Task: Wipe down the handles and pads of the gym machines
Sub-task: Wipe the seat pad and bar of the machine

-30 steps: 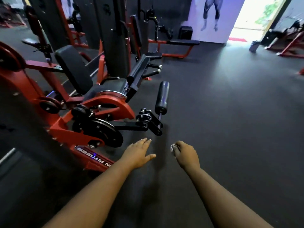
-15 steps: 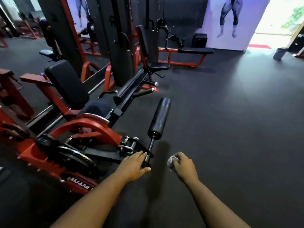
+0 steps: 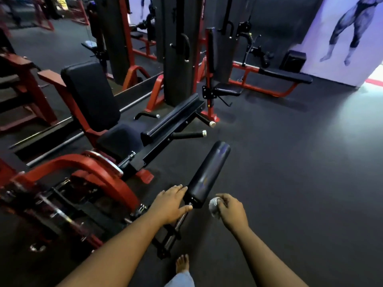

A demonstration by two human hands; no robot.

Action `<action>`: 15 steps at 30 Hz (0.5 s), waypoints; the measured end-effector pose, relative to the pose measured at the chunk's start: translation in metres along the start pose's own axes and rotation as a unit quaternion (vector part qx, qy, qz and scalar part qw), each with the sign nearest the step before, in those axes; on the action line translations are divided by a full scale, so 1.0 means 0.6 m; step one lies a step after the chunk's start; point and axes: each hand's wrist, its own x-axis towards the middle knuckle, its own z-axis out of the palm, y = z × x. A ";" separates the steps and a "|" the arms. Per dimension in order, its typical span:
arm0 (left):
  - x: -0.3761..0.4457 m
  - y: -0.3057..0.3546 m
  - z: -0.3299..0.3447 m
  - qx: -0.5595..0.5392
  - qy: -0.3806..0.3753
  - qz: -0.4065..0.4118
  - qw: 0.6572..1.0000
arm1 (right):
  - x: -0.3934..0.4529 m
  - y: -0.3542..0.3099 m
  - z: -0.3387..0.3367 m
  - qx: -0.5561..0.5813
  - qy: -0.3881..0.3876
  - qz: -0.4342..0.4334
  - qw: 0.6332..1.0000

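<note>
A black roller pad (image 3: 208,174) sticks out from a red and black leg machine (image 3: 99,172) in the middle of the view. My left hand (image 3: 170,204) reaches to the pad's near end with straight fingers, its fingertips at the pad's edge. Just right of that end, my right hand (image 3: 232,212) grips a small white cloth (image 3: 213,207), which is a little apart from the pad. The machine's black back pad (image 3: 91,94), seat pad (image 3: 120,139) and two black handles (image 3: 188,134) lie further back.
A black weight stack column (image 3: 176,50) with red frames stands behind the machine. A red bench machine with a long black pad (image 3: 286,76) is at the back right. Dark rubber floor (image 3: 290,172) spreads to the right. My bare foot (image 3: 182,264) shows at the bottom.
I have moved closer to the leg machine. Both hands have come forward to the near end of the roller pad, the right one still holding the cloth.
</note>
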 end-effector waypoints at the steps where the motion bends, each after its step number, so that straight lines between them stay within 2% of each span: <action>1: 0.027 -0.004 -0.005 -0.006 0.004 -0.003 1.000 | 0.029 -0.004 -0.005 -0.012 -0.003 -0.011 1.000; 8: 0.234 -0.076 -0.078 -0.016 0.043 -0.017 0.999 | 0.280 -0.059 -0.042 -0.059 -0.001 -0.032 0.998; 15: 0.345 -0.131 -0.126 0.006 0.108 -0.009 0.994 | 0.458 -0.113 -0.058 0.000 0.057 -0.082 0.995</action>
